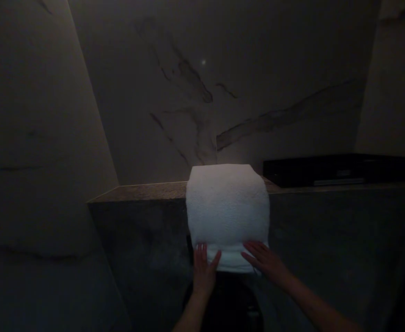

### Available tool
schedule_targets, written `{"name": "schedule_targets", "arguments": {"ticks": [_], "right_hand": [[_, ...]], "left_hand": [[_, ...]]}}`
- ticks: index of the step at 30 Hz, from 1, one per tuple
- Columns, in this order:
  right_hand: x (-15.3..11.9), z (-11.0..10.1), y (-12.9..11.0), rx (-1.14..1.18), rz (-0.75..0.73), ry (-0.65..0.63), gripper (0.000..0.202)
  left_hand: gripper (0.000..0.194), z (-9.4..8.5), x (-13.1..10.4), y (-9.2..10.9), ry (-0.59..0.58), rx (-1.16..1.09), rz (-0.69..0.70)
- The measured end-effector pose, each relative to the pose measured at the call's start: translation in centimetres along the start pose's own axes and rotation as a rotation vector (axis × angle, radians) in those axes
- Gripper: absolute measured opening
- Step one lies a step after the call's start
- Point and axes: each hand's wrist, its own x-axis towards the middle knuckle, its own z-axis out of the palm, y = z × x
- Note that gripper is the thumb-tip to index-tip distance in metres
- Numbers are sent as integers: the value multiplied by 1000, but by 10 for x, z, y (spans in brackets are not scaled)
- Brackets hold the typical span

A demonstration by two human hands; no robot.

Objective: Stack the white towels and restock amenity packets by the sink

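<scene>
White towel (228, 207): draped from the ledge (147, 191) over its front edge, between the ledge's left front corner and the black tray; its upper end reaches the back edge, and its lower end hangs in front of the panel (140, 244), gathered in crosswise folds.
My left hand (203, 272): unclenched, fingers extended and thumb spread, laid on the towel's lower left part at the folds.
My right hand (262, 259): likewise unclenched, fingers pointing inward across the lower right part of the towel; I cannot tell whether any fabric is tucked beneath the fingertips.
Black tray (341, 170): low and long, set on the right part of the ledge, its left end just beside the towel; a pale strip shows along its front.
Back wall (136, 138): rises from the ledge's back edge, pale, crossed by dark veins and marked by a small bright spot above the towel.
Left wall (39, 129): veined likewise, meeting the ledge at its left end.
Dark rounded object (235, 302): below the towel's lower end, between my forearms; too dim for me to identify.
</scene>
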Motion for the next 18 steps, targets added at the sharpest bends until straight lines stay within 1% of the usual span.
{"name": "schedule_targets", "arguments": {"ticks": [2,4,5,6,8,9,10,11,13,14,15,17,18], "right_hand": [[0,-12,4,107,-13,1,66],[2,-21,8,172,-15,3,60],[3,-25,10,199,-9,-1,56],[4,-27,12,229,0,-10,54],[6,-31,17,315,26,-43,50],[8,-33,19,369,49,-63,48],[10,-35,22,429,83,-87,47],[12,-38,25,493,128,-115,46],[20,-44,33,622,238,-192,44],[24,-46,37,680,296,-228,43],[29,-48,43,732,354,-256,41],[36,-49,53,815,460,-283,39],[37,-50,56,839,504,-280,39]], "left_hand": [[95,-18,3,-2,-102,-50,40],[92,-30,6,1,-188,-104,30],[92,-32,7,4,-200,-122,1],[90,-33,8,8,-186,-128,-34],[72,-33,10,11,-116,-124,-95],[62,-33,13,10,-102,-144,-103],[55,-34,17,7,-119,-187,-91],[53,-37,23,2,-161,-245,-69],[48,-46,44,-14,-281,-384,3],[44,-52,58,-23,-382,-483,-7],[39,-58,74,-32,-492,-585,-55],[30,-65,109,-48,-761,-798,-253],[26,-66,125,-55,-867,-865,-341]]}}
